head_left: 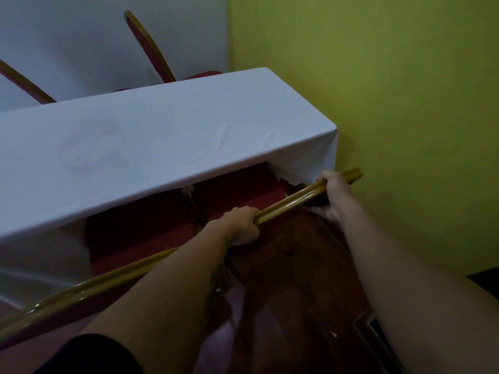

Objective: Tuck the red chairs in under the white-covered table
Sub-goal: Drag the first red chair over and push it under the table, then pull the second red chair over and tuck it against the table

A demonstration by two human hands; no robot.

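A long table under a white cloth (pixel 151 147) runs across the view to the right wall. Against its near side stands a red chair (pixel 237 193) with a gold-framed back, its seat partly beneath the cloth edge. My left hand (pixel 240 225) grips the gold top rail (pixel 286 205) of this chair's back near its left end. My right hand (pixel 334 193) grips the same rail near its right end. A second red chair (pixel 140 233) stands to its left, its gold back rail (pixel 89 287) crossing my left forearm. The chairs' legs are hidden.
A yellow-green wall (pixel 391 103) stands close on the right, almost touching the table's end. Two more red chairs (pixel 151 49) with gold frames stand on the table's far side, backs towards a white wall (pixel 67 36). Reddish floor (pixel 297 306) lies below my arms.
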